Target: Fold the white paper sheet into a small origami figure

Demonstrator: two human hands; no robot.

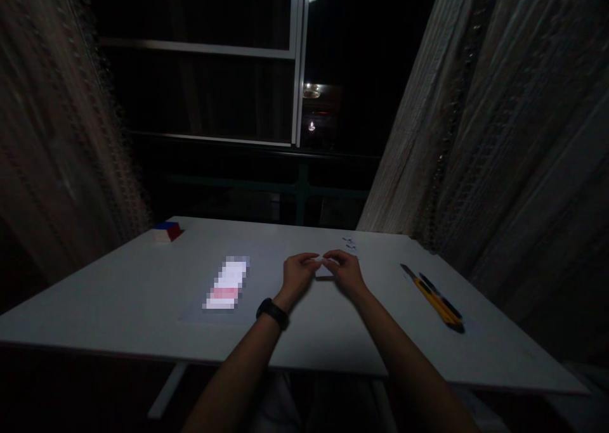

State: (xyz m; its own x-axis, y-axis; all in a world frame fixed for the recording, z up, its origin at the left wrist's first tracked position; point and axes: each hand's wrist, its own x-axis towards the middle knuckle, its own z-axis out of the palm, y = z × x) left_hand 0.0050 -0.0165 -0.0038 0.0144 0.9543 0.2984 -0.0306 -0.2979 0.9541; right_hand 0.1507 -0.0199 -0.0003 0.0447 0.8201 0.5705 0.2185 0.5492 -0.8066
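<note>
My left hand (301, 273), a dark watch (273, 314) on its wrist, and my right hand (347, 271) meet over the middle of the table. Fingers of both are closed at the edges of a small white piece of paper (325, 271), with a darker line along its near side. Its exact folds are too dim to make out. Just beyond my right hand lie small pale pieces with dark marks (351, 243). To the left, a phone-shaped bright screen (227, 283), blurred into blocks, rests on a pale sheet (190, 316).
On the white table (118, 293), a yellow utility knife (435, 300) lies at the right beside a dark pen-like object (440, 295). A blue, white and red cube (166, 231) sits at the far left corner. Curtains (413, 122) flank a dark window (204, 90) behind.
</note>
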